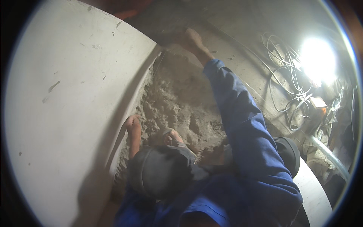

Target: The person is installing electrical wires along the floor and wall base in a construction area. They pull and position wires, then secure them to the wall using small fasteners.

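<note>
My right arm, in a blue sleeve, stretches far forward. My right hand [193, 39] is closed near the far corner of a pale smooth panel [75, 87]; what its fingers hold, if anything, is lost in shadow. Low on the left, my left hand [132, 123] is closed beside the panel's lower edge, its fingertips hard to see. Between the hands lies rough, lumpy grey-brown material [181, 102], like loose mortar or packed earth. A thin line [155, 68] runs along the panel's edge; whether either hand grips it I cannot tell.
My foot in a sandal [172, 137] rests on the lumpy material, beside my dark-covered knee [160, 170]. At the right, a glaring lamp [317, 60] stands by looped pale cables [295, 90]. A pale tube [329, 156] and crumpled sheeting [321, 147] lie below it.
</note>
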Motion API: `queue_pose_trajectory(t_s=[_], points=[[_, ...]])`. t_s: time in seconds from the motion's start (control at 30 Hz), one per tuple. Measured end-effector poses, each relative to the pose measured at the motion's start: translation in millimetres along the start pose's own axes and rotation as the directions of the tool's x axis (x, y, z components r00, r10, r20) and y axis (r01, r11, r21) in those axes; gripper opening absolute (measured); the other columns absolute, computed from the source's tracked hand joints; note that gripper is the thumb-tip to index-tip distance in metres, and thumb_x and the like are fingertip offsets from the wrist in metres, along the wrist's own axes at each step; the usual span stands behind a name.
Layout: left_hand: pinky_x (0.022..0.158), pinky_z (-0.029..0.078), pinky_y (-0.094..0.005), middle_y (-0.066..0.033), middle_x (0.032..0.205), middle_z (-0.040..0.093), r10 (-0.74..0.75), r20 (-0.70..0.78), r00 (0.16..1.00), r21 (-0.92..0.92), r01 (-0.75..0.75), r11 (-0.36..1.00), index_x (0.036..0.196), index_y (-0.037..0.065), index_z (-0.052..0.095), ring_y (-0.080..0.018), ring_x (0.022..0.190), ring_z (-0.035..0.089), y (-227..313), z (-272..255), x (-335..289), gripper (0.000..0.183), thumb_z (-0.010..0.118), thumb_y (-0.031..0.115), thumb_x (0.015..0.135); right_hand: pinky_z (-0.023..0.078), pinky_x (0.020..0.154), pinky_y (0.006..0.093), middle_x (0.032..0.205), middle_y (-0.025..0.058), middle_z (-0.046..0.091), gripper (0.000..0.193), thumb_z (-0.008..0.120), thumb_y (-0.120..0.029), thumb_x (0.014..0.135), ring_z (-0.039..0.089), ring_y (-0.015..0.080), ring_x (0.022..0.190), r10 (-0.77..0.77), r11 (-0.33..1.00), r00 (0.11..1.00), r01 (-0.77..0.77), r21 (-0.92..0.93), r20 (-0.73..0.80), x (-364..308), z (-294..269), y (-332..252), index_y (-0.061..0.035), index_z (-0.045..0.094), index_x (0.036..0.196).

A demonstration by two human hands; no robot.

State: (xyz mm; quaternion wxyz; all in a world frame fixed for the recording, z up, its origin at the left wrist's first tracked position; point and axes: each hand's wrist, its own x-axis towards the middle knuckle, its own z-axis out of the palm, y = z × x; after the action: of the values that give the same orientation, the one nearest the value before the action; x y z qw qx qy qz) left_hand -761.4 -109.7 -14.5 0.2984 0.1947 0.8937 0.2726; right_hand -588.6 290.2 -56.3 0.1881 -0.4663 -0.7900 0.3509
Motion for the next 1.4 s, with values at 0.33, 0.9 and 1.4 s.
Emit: queue_pose_trajectory(t_s=[0.33, 0.9, 1.4], points=[[0.053, 0.034, -0.0257, 0.0011, 0.068, 0.055, -0.084, 0.112, 0.990, -0.014, 0.086, 0.996, 0.091, -0.001, 0.067, -0.0059, 0.056, 0.039, 2, -14, 6, 0.023, 0.048, 0.008, 0.082, 0.052, 0.082, 0.0412, 0.108, 0.0067, 0.069, 0.032, 0.070, -0.028, 0.080, 0.064, 0.0299, 0.103, 0.182, 0.978, 0.969, -0.160, -0.137, 0.169, 46, 4, 16, -0.0151, 0.070, 0.109], [0.069, 0.053, -0.0386, -0.0159, 0.091, 0.064, 0.809, 0.156, 0.567, 0.154, -0.823, 0.547, 0.109, 0.003, 0.060, -0.0322, 0.084, 0.064, 189, 85, 46, 0.022, 0.058, 0.008, 0.088, 0.052, 0.081, 0.0410, 0.105, 0.0090, 0.068, 0.035, 0.069, -0.026, 0.080, 0.064, 0.0306, 0.100, 0.237, 0.951, 0.953, -0.187, -0.247, 0.190, 35, -36, 32, -0.0128, 0.067, 0.112], [0.073, 0.056, -0.0377, -0.0185, 0.120, 0.058, 0.778, 0.283, 0.560, 0.553, -0.758, 0.345, 0.140, 0.008, 0.044, -0.0313, 0.091, 0.067, 227, 165, 108, 0.058, 0.057, 0.004, 0.083, 0.053, 0.080, 0.0409, 0.103, 0.0109, 0.068, 0.038, 0.069, -0.025, 0.079, 0.064, 0.0311, 0.098, 0.028, 0.989, 0.964, 0.011, -0.146, 0.266, 65, -1, 37, -0.0107, 0.064, 0.114]])
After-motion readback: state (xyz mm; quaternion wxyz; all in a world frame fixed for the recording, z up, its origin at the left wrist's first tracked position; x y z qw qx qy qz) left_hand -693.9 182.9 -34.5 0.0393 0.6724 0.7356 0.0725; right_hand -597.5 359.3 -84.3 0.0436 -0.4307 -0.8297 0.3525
